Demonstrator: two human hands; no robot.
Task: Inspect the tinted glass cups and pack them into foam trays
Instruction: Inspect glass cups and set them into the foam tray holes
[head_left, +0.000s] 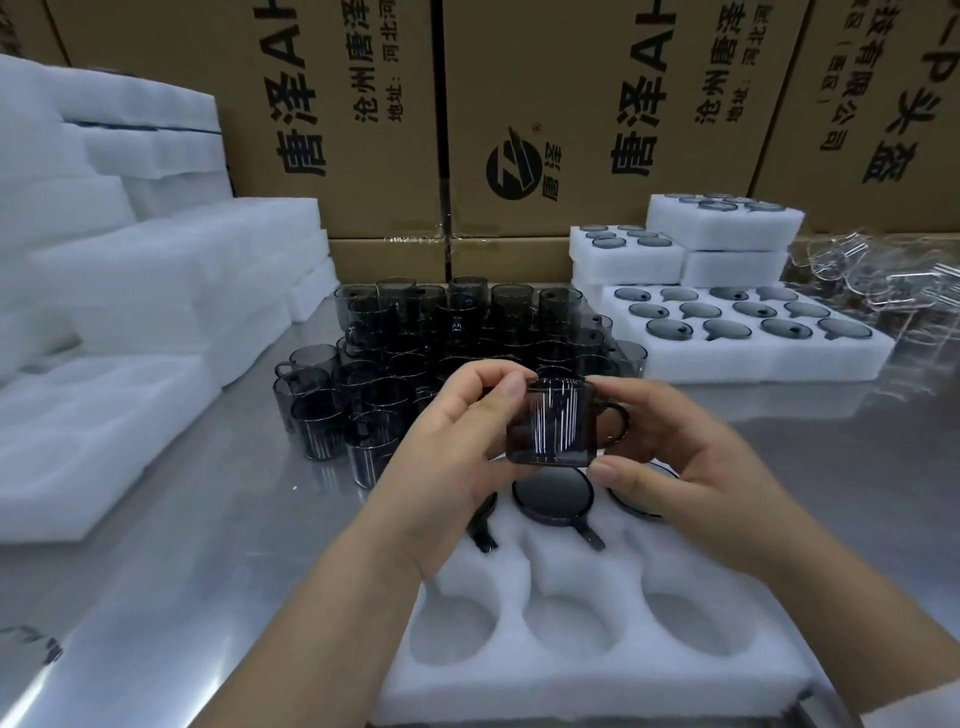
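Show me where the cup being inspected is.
Centre of the head view: left hand and right hand hold the cup above the near foam tray.

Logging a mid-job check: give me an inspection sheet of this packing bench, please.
Surface: reflective steel table.
Job's things: tinted glass cup held above the near foam tray, handle to the right; the tray's far row holds packed cups, three near pockets empty; loose cups clustered behind; filled trays far right.
Clutter: empty foam trays stacked left; clear glassware far right.
Hands: left hand and right hand both pinch the held cup.
Cables: nothing seen.
Surroundings: printed cardboard cartons behind.
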